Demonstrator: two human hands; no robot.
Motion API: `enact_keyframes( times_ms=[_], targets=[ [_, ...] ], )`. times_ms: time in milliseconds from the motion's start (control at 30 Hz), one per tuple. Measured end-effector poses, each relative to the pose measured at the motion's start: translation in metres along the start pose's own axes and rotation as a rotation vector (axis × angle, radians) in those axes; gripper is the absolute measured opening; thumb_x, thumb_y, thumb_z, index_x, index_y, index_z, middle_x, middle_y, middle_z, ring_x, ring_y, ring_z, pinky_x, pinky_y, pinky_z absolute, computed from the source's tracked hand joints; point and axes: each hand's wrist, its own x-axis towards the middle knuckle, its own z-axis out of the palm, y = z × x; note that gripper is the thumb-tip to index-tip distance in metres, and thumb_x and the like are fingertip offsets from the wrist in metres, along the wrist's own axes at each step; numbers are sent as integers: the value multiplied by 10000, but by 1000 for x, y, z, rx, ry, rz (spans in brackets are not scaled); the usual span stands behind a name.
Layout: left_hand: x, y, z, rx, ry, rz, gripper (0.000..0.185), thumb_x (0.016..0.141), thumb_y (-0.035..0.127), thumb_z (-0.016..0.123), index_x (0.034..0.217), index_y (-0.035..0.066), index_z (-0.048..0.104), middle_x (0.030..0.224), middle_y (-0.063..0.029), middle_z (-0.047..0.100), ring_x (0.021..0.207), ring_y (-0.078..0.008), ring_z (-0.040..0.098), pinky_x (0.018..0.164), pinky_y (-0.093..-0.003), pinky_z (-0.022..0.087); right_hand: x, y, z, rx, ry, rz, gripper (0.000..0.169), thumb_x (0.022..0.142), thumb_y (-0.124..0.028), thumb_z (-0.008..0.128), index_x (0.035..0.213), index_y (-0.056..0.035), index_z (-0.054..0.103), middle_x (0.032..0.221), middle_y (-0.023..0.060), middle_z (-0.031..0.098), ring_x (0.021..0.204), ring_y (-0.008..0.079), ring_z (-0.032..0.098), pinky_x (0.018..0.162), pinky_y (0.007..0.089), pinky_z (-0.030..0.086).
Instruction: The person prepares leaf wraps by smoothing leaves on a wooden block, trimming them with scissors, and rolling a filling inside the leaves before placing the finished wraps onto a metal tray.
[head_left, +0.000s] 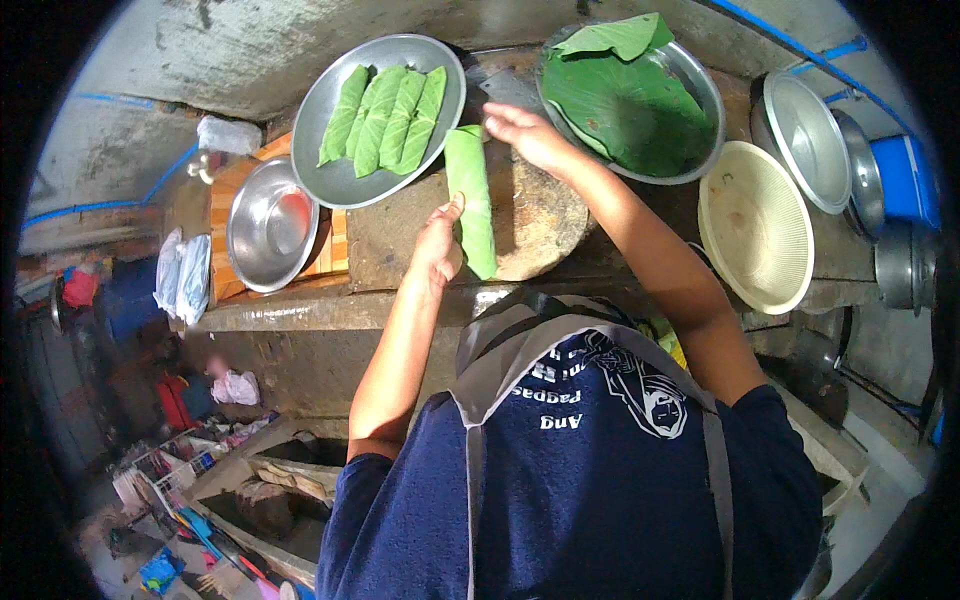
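Note:
My left hand (441, 244) grips a long rolled green leaf (471, 206) along its lower left side, thumb on top. The roll stands at a slight tilt over a round wooden chopping block (544, 225). Close to the roll's upper end is my right hand (529, 136), its fingers extended and holding nothing; whether a finger touches the leaf I cannot tell. At the upper left, several similar leaf rolls (382, 120) lie side by side in a wide metal basin (322, 180). Large flat green leaves (622, 105) fill another metal basin (712, 127) at the upper right.
A smaller metal bowl (259, 251) sits left on a wood-patterned surface (339, 240). Plastic bags (184, 277) lie at the counter's left end. Rightward are a cream plastic basket (757, 225), upright metal basins (810, 142) and a pot (900, 266). A concrete wall (270, 60) backs the counter.

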Motion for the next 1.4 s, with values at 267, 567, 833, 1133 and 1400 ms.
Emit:
enact_keyframes(
  times_ms=[267,567,833,1133,1400],
  targets=[
    [-1,11,-36,-378,-83,-49,414,860,329,507,1143,37,436,1032,-96,561,917,-222,571,828,-409,471,-36,17,29,329,-129,321,392,858,-296,520,1168,-56,494,1102,28,545,999,128,494,823,262,392],
    [-19,21,-46,-66,-52,109,253,842,316,554,947,87,539,867,-34,598,733,-113,582,624,-273,503,-50,8,103,326,-89,179,430,789,-202,621,1085,60,451,952,103,558,849,157,549,751,283,459],
    [34,150,-120,162,132,328,192,849,254,549,804,76,605,756,-33,615,615,-131,569,574,-281,468,-24,-20,112,-96,94,131,441,772,-294,635,1100,-24,515,1127,147,428,875,184,523,774,288,434],
    [205,229,-195,1160,555,375,391,727,443,625,930,111,663,952,-137,628,862,-250,609,771,-353,446,-40,-8,96,-28,199,352,351,781,-277,623,1055,-67,558,1139,113,379,931,208,518,839,304,426],
    [188,201,-141,1543,965,381,537,715,570,549,1093,187,563,1133,-136,472,1057,-318,455,842,-473,374,-66,35,90,-127,282,285,381,765,-322,629,1042,-69,566,1135,124,396,963,199,504,851,300,420]
  ],
)
